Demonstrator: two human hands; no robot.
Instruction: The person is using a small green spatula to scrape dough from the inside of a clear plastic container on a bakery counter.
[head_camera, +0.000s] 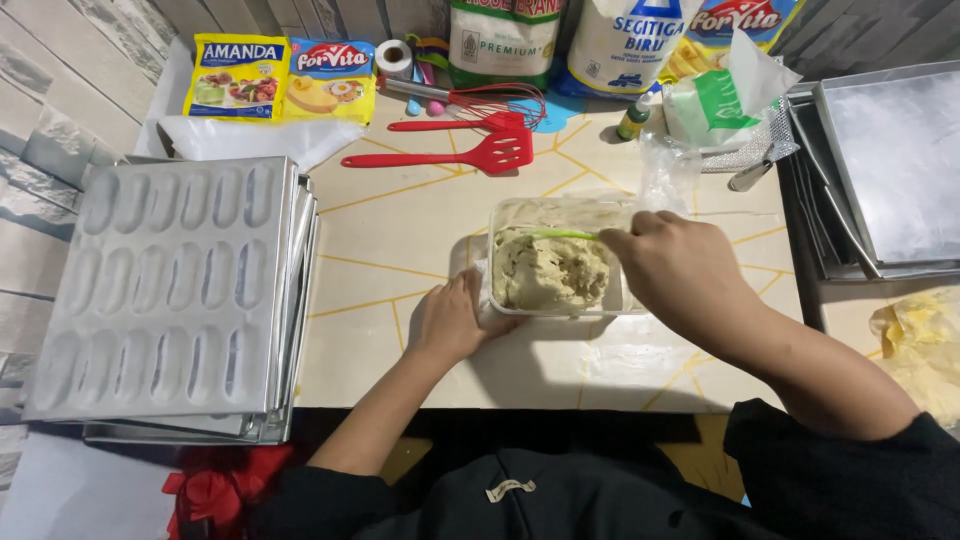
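A clear plastic tub (510, 212) sits in the middle of the cream tabletop, filled with a lump of pale greenish dough (550, 270). My left hand (452, 318) grips the tub's near left corner. My right hand (682, 270) reaches in from the right, fingers closed on a thin green utensil (560, 234) whose end lies across the top of the dough.
A stack of metal moulded baking trays (170, 290) lies at the left. Flat metal trays (890, 170) sit at the right. Red spatulas (450, 155), a red whisk (500, 100), a small green bottle (634, 118), yellow packets (280, 75) and flour bags (560, 40) line the back.
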